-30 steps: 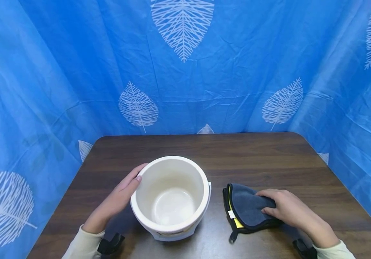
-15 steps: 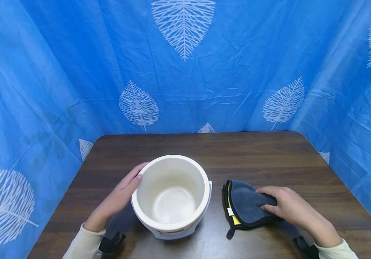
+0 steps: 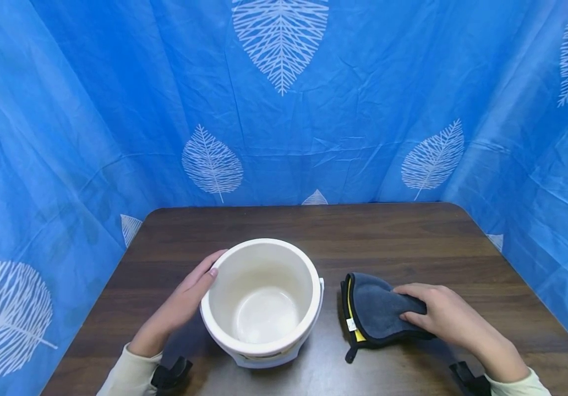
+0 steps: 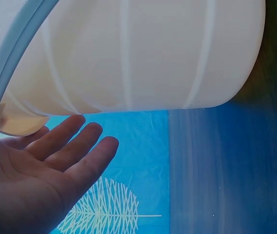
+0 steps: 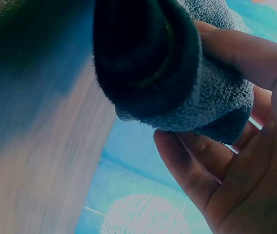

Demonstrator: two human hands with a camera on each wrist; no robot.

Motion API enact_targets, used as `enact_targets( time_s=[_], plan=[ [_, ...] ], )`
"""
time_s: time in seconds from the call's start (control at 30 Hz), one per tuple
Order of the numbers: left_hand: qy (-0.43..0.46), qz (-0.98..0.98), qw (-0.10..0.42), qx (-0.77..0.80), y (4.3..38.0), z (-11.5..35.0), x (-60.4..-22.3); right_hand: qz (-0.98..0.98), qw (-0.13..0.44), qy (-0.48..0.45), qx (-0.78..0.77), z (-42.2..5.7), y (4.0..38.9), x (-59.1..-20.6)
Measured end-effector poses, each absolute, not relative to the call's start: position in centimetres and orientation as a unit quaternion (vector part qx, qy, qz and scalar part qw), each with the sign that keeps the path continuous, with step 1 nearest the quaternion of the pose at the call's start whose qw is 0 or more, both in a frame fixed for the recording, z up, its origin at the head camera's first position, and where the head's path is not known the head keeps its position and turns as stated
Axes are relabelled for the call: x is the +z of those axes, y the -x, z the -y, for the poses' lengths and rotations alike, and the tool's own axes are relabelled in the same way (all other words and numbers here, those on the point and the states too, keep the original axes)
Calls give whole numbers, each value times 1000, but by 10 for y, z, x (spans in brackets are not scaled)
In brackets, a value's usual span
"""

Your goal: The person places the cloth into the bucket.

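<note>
A white bucket stands upright on the table, its mouth facing up and no contents visible inside. My left hand lies along the bucket's left side with its thumb at the rim. In the left wrist view its fingers are extended beside the bucket wall. To the right, a folded dark grey cloth has black edging, a yellow underside, a white tag and a small loop. My right hand pinches the cloth's right end, thumb on one side and fingers on the other, as the right wrist view also shows.
The dark wooden table has rounded far corners. Behind and beside it hangs a blue curtain with white leaf prints. A pale blue handle runs along the bucket's side.
The cloth's left end and its loop have shifted slightly up and left in the head view, with the right hand still gripping the cloth. The left hand and bucket stay put.
</note>
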State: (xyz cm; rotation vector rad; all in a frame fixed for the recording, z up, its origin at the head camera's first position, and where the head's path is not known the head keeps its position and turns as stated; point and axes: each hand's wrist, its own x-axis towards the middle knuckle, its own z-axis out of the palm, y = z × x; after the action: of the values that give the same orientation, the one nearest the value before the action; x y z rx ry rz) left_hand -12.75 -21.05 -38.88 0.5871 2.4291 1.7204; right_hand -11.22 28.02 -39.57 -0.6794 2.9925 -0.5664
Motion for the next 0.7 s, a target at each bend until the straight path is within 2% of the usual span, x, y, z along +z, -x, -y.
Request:
enact_targets(
  time_s=[0.7],
  plan=[
    [-185, -792, 60, 579, 126, 209, -388, -954, -52, 239, -176, -279, 110, -380]
  ],
)
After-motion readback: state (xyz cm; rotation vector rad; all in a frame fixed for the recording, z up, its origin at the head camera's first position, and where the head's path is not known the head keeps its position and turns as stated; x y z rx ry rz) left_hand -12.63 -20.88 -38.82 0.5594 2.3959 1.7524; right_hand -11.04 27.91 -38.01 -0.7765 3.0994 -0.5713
